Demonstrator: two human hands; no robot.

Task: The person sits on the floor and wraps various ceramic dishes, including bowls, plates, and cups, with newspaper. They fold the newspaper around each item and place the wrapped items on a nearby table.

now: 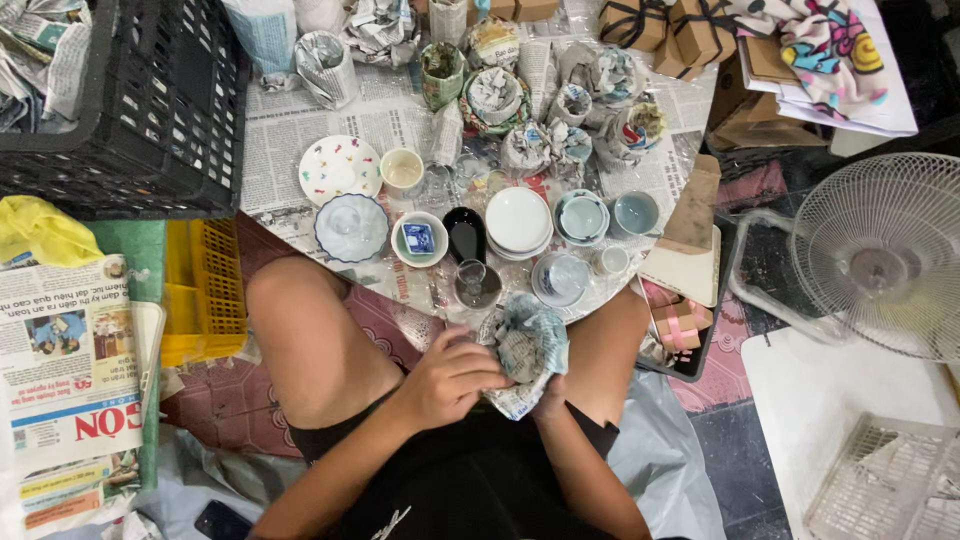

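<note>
I sit on the floor with both hands in my lap around a bundle wrapped in newspaper (530,350). My left hand (455,378) presses on its left side with curled fingers. Under the bundle, my right hand (548,398) supports it and is mostly hidden. What is inside the paper cannot be seen. Just beyond my knees stand a small glass (474,284), a black spoon-shaped dish (464,234), a stack of white plates (518,222) and several small cups and bowls on spread newspaper (290,130).
Several paper-wrapped pieces (495,95) sit at the far side. A black crate (150,110) and yellow basket (205,290) are on the left, with newspapers (70,350). A white fan (880,255) and brown boxes (680,30) stand on the right.
</note>
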